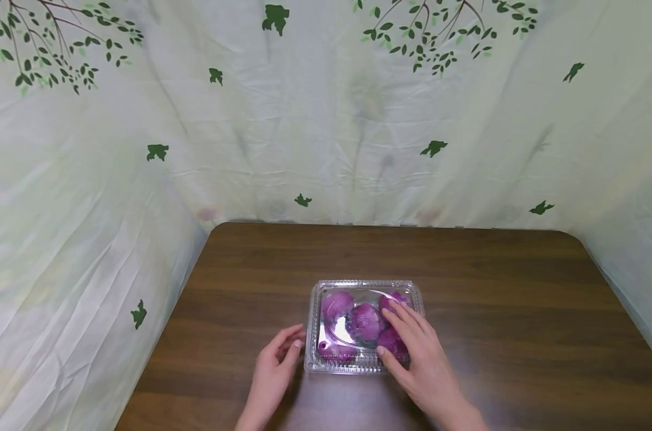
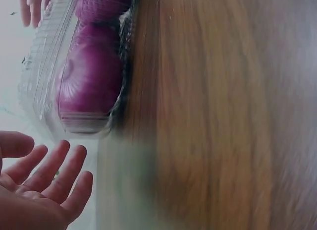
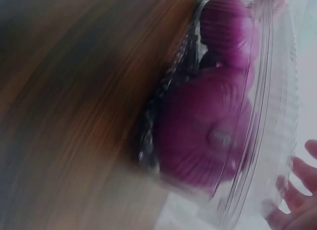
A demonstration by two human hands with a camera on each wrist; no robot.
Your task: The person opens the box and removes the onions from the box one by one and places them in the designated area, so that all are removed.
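A clear plastic clamshell box with its lid down sits near the front of the table. Several peeled purple onions show through the lid. Just off the box's left side is my left hand, its fingers loosely bent and holding nothing. In the left wrist view a gap shows between those fingertips and the box's end wall. My right hand lies over the right part of the lid with fingers extended, covering part of two onions. The right wrist view has its fingertips right at the lid.
The brown wooden table extends to both sides and behind the box, with rounded far corners. A pale cloth printed with leaves and branches hangs behind the table and along its sides.
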